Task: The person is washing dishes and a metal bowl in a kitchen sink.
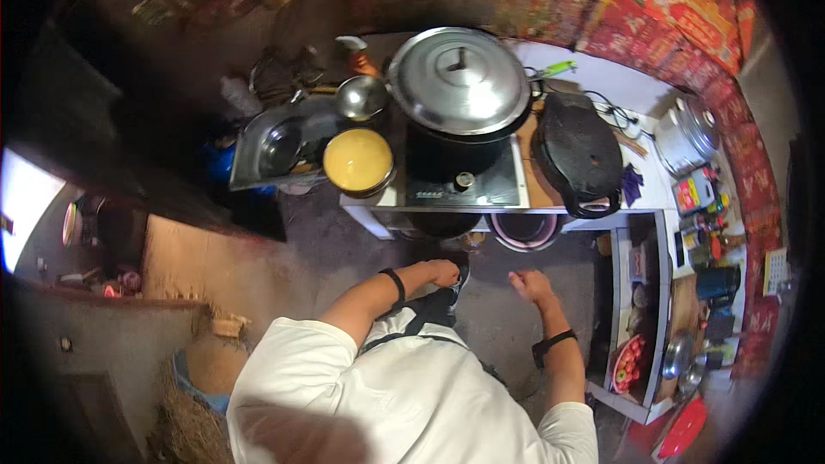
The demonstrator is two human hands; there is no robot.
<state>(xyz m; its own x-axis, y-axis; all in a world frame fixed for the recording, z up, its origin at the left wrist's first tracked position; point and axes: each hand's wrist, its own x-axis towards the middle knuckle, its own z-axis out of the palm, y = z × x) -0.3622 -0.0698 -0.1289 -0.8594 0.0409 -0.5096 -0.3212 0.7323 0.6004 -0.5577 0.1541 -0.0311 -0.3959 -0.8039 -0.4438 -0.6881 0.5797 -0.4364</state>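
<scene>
My left hand (pixel 445 272) is above the floor in front of the counter, its fingers curled and nothing visible in them. To its right my right hand (pixel 530 285) hangs with loosely curled fingers, slightly blurred, also without any visible object. Both are apart from the counter. Ahead, a large wok with a domed metal lid (pixel 438 90) sits at the back of a black glass cooktop (pixel 464 171). A bowl of yellow liquid (pixel 358 160) stands left of the cooktop, near a smaller metal bowl (pixel 362 98). On the right lies a black electric griddle (pixel 580 148), closed.
A metal sink (pixel 248 158) adjoins the counter's left end. Below the counter is a basin with a pink rim (pixel 523 245). At right, shelving holds a basket of tomatoes (pixel 626 364); bottles (pixel 696 232) and a rice cooker (pixel 684 135) stand along the wall. Straw (pixel 187 425) lies lower left.
</scene>
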